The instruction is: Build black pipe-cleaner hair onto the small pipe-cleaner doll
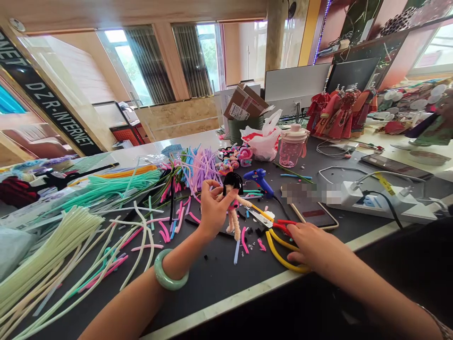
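Note:
My left hand [213,210] pinches a small pipe-cleaner doll [232,210] with black hair and a pink top, held up above the dark worktable [219,278]. A pale green bangle [170,270] circles my left wrist. My right hand [313,245] lies over the long yellow and red handles of a pair of pliers [279,250], fingers curled on them. Their metal jaws [260,218] point towards the doll, apart from it. Cut pipe-cleaner scraps [244,241] lie scattered between my hands.
Bundles of pale green and multicoloured pipe cleaners [46,255] fill the table's left side. Further back stand a blue glue gun [260,182], a pink bottle [293,146], a phone [313,212], a white power strip [375,200] and red-dressed dolls [339,115].

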Available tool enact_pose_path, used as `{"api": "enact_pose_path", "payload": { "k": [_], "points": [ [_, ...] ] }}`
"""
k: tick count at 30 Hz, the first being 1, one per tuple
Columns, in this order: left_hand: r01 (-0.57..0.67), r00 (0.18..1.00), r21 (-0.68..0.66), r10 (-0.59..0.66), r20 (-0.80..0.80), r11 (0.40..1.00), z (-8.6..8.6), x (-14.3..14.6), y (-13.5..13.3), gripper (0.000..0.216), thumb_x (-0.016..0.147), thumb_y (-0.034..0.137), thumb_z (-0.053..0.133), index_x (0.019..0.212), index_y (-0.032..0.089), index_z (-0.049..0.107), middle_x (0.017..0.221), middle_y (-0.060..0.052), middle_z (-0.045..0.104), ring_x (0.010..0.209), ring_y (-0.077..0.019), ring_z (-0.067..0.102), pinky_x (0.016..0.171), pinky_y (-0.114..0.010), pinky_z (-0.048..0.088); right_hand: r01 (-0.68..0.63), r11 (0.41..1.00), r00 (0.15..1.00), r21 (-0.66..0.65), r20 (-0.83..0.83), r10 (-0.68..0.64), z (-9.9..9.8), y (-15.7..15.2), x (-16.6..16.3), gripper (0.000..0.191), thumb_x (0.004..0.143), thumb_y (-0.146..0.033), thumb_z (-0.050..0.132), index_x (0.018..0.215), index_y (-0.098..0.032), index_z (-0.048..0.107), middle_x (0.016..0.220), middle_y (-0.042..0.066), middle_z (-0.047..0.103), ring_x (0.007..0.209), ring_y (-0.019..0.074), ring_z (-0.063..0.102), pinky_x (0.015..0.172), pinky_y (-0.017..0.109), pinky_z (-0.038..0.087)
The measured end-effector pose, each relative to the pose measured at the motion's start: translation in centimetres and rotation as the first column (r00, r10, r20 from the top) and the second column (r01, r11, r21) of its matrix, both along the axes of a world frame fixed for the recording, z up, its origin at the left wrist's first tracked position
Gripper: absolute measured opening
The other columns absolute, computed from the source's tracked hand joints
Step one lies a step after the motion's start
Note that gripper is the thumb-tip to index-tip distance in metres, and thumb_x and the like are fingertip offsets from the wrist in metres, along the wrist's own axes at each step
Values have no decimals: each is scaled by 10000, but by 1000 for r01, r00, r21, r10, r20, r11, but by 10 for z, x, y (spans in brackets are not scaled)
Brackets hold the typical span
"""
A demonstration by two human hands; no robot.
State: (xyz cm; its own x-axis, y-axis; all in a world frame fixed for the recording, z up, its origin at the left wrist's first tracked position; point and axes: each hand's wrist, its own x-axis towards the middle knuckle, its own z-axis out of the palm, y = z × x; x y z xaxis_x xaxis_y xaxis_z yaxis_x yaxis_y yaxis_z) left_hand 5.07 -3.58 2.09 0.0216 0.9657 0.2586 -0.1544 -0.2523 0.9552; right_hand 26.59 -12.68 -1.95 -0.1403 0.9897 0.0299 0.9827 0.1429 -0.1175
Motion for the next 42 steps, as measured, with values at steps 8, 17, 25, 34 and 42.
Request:
{"api": "enact_pose_path", "payload": {
  "k": [8, 17, 25, 34, 42],
  "points": [
    [18, 997, -5, -18, 74, 1000, -5, -4, 8, 560, 578, 324, 824, 850, 228, 344, 674, 72, 621, 522, -84, 605, 482, -176, 449, -49, 968, 999, -245, 6, 52, 11, 21, -4, 237, 710, -209, 703, 931, -135, 660, 994, 173, 687, 915, 321, 657, 741, 355, 459],
    [-158, 983, 170, 172, -69, 973, 0, -30, 40, 505, 550, 259, 808, 772, 215, 357, 625, 75, 572, 476, -62, 551, 467, -166, 418, 55, 971, 995, -232, -70, -73, 31, 33, 1, 253, 649, -228, 625, 881, -130, 637, 843, 96, 660, 771, 217, 605, 605, 262, 385],
    [-197, 943, 256, 254, -215, 946, 6, -44, 50, 467, 520, 265, 811, 707, 197, 388, 622, 70, 530, 537, -65, 547, 483, -161, 435, -48, 996, 758, -72, -652, -11, 33, 38, 13, 420, 591, -413, 738, 909, -172, 607, 849, 50, 663, 769, 202, 597, 662, 290, 461],
    [115, 987, 66, -106, -124, 991, 23, -39, 34, 533, 452, 221, 848, 695, 197, 373, 560, 86, 540, 530, -88, 594, 500, -179, 443, -272, 897, 577, -349, -805, -138, 42, 39, 7, 554, 521, -494, 800, 914, -157, 604, 627, -42, 532, 541, 91, 451, 473, 219, 356],
    [233, 964, -49, -237, -119, 971, 20, -39, 31, 524, 490, 230, 842, 745, 204, 385, 561, 73, 569, 495, -79, 553, 467, -175, 343, -367, 879, 470, -303, -876, -105, 28, 41, 19, 679, 507, -668, 774, 928, -157, 622, 737, 10, 550, 629, 116, 468, 464, 208, 341]
  ]
}}
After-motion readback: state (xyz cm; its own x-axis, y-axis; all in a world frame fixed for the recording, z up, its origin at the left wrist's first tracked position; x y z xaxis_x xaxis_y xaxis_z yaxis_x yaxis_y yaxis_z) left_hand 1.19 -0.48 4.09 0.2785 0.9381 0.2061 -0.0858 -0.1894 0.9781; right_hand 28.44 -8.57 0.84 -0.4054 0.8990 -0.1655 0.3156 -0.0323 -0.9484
